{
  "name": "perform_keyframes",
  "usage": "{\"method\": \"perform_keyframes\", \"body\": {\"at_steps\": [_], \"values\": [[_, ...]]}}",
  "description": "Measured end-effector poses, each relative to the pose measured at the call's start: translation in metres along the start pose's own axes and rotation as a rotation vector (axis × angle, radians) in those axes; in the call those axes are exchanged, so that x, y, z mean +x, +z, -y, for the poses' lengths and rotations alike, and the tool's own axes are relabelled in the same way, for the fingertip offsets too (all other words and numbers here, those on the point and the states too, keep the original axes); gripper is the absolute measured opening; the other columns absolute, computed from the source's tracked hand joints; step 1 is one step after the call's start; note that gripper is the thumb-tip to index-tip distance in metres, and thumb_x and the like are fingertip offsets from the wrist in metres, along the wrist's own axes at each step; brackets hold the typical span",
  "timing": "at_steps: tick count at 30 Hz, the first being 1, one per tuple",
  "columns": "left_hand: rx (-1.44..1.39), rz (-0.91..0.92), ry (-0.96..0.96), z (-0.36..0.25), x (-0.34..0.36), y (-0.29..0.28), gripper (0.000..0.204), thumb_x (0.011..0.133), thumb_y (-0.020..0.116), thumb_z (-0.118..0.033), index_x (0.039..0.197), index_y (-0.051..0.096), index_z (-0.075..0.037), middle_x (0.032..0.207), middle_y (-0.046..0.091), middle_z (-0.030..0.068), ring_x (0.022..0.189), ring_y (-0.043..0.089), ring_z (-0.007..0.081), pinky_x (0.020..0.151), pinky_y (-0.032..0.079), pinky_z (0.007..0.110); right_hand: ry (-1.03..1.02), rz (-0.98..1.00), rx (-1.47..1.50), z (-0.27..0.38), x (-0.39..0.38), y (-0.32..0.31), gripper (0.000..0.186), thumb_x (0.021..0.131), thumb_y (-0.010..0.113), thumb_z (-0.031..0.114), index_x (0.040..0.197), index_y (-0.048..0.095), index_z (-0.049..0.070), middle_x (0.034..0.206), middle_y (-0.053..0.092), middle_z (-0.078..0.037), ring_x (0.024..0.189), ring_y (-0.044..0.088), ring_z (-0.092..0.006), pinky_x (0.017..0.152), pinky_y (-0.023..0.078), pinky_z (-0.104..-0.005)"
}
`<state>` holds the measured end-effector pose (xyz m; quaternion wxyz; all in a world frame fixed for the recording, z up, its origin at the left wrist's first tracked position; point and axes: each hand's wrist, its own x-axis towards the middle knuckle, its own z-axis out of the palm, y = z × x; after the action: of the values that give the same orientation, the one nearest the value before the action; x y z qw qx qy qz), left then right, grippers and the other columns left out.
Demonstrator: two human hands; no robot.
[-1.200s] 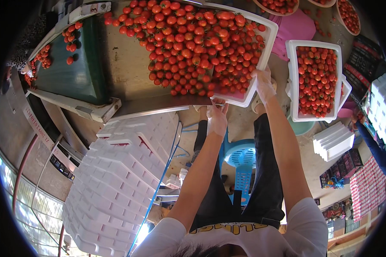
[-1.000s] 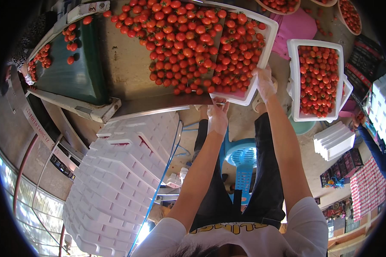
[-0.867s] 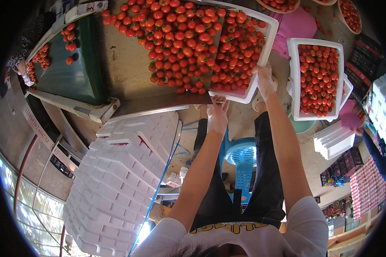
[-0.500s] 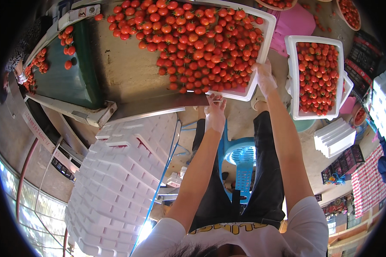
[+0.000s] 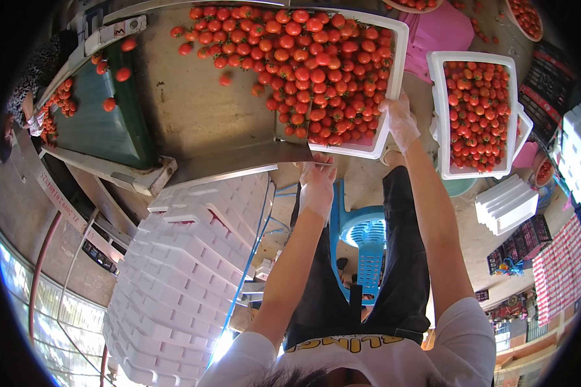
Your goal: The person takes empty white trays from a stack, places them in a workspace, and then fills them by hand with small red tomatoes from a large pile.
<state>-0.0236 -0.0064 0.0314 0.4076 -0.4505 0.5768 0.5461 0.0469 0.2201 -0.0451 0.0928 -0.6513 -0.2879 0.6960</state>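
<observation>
A white foam box (image 5: 397, 71) stands at the right end of a metal sorting chute (image 5: 187, 109). Red cherry tomatoes (image 5: 316, 71) spread across the chute and heap into the box. My right hand (image 5: 401, 122), in a thin clear glove, is closed on the box's right rim near its close corner. My left hand (image 5: 319, 187), also gloved, has its fingers curled at the chute's metal front edge (image 5: 290, 153), just left of the box's near corner. Its fingertips are partly hidden there.
Another foam box (image 5: 440, 116) full of tomatoes stands at the right. A tall stack of white foam boxes (image 5: 187, 277) rises at the left. A blue plastic chair (image 5: 368, 248) is between my legs. At far left, a person's hand (image 5: 37, 122) is beside a green conveyor belt (image 5: 97, 116).
Tomatoes on the chute have rolled right toward the box, baring more metal at left. The box has shifted slightly left. My left hand has dropped a little nearer to me; my right keeps its grip.
</observation>
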Motion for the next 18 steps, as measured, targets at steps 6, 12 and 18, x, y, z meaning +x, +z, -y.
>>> {"method": "perform_keyframes", "body": {"at_steps": [6, 12, 18], "values": [[-0.112, 0.053, -0.049, -0.037, -0.036, -0.003, 0.017, 0.090, 0.053, -0.024, 0.089, 0.053, -0.006, 0.078, 0.057, 0.0055, 0.071, 0.058, 0.0178, 0.069, 0.051, 0.034, -0.067, 0.049, 0.064, -0.012, 0.019, -0.004, 0.069, 0.052, 0.050, -0.015, 0.118, 0.050, 0.003, 0.082, 0.050, -0.003, 0.063, 0.048, -0.0156, 0.052, 0.041, -0.0288], [-0.568, 0.496, -0.307, -0.100, -0.030, -0.077, 0.023, 0.095, 0.042, -0.018, 0.101, 0.055, 0.000, 0.082, 0.062, 0.0081, 0.071, 0.060, 0.0149, 0.074, 0.054, 0.033, -0.054, -0.017, 0.020, 0.001, 0.011, 0.007, 0.069, 0.052, 0.051, -0.015, 0.119, 0.051, 0.004, 0.083, 0.052, -0.004, 0.067, 0.051, -0.0163, 0.056, 0.043, -0.0291], [-0.471, 0.353, -0.153, -0.097, -0.053, -0.053, 0.035, 0.096, 0.038, -0.024, 0.116, 0.049, 0.003, 0.093, 0.063, 0.0086, 0.077, 0.060, 0.0174, 0.077, 0.053, 0.034, -0.016, -0.028, -0.010, -0.020, 0.032, 0.007, 0.073, 0.053, 0.052, -0.013, 0.123, 0.050, 0.005, 0.085, 0.056, -0.005, 0.072, 0.053, -0.0163, 0.056, 0.045, -0.0294]]}}
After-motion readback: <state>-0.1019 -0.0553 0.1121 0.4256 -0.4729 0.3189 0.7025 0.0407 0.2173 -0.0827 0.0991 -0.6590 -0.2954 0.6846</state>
